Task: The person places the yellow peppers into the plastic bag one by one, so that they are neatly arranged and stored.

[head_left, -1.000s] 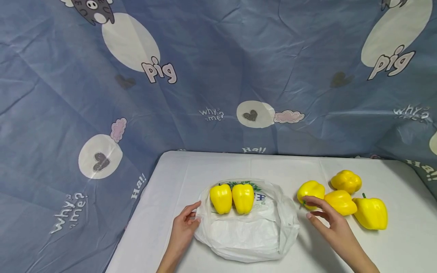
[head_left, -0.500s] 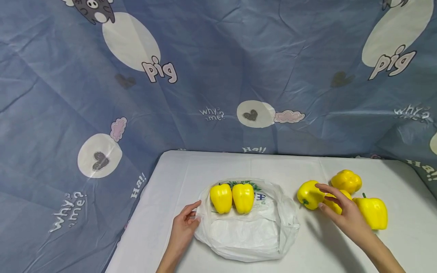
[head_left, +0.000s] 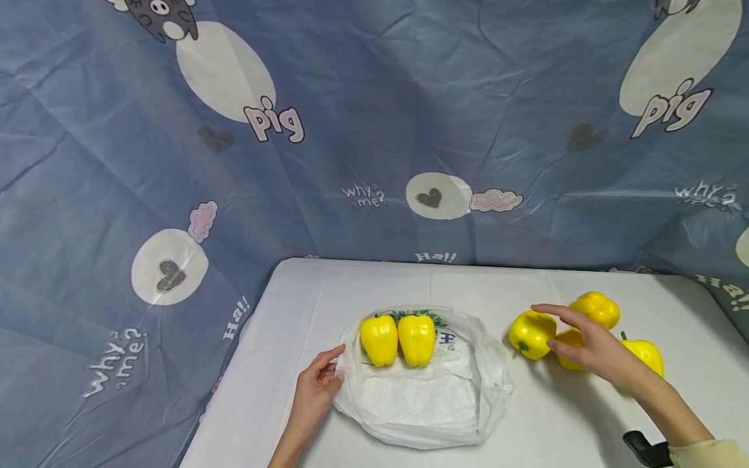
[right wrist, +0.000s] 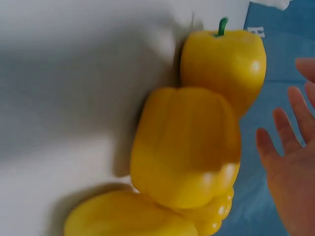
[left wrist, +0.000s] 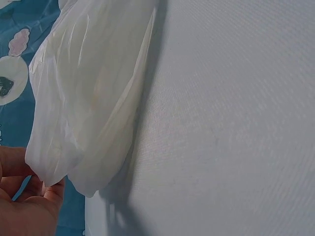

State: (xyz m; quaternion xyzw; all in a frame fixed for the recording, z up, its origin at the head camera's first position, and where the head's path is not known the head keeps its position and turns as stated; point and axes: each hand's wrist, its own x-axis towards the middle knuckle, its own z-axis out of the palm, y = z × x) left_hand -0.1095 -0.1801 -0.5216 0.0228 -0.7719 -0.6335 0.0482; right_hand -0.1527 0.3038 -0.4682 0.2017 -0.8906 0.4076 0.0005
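A white plastic bag point(head_left: 421, 409) lies with its mouth spread wide, and two yellow bell peppers point(head_left: 379, 341) sit side by side in its far left part. My left hand point(head_left: 316, 393) pinches the bag's left rim between fingers and thumb; in the left wrist view the bag's folds hang from those fingers point(left wrist: 15, 162). To the right, my right hand point(head_left: 605, 354) hovers over a cluster of several yellow bell peppers, fingers spread and holding nothing. Its fingertips are at the leftmost pepper point(head_left: 525, 337). It partly covers the middle pepper point(right wrist: 187, 147) in the head view.
Behind the cluster lies one pepper point(head_left: 599, 311), and another point(head_left: 648, 356) is at its right. A white cloth covers the table point(head_left: 351, 279). Blue printed fabric point(head_left: 374, 130) hangs along the back and left. A black object point(head_left: 646, 448) shows by the right sleeve.
My right hand has moved right and slightly away from me, from the leftmost pepper's front to over the cluster. The left hand, bag and peppers have stayed put.
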